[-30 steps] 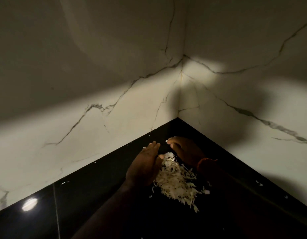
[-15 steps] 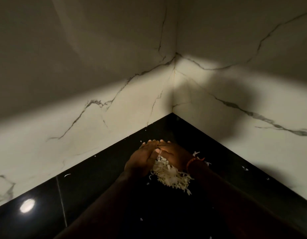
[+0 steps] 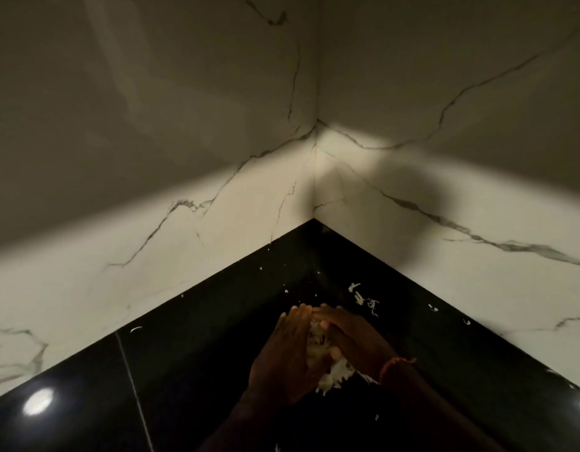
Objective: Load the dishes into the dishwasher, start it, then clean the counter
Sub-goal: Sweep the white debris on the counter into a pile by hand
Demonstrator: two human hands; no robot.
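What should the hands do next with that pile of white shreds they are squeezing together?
Probably lift it away. The left hand and right hand press the white shreds between them above the black counter, so the pile looks gathered. A few stray bits beyond the fingertips would need another sweep afterwards.

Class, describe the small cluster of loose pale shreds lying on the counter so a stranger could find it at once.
Start at the corner where the two marble walls meet the black counter. Just right of the cupped hands' fingertips lies a cluster of loose shreds. Unlike the pile of shreds gathered between the left hand and right hand, it lies untouched.
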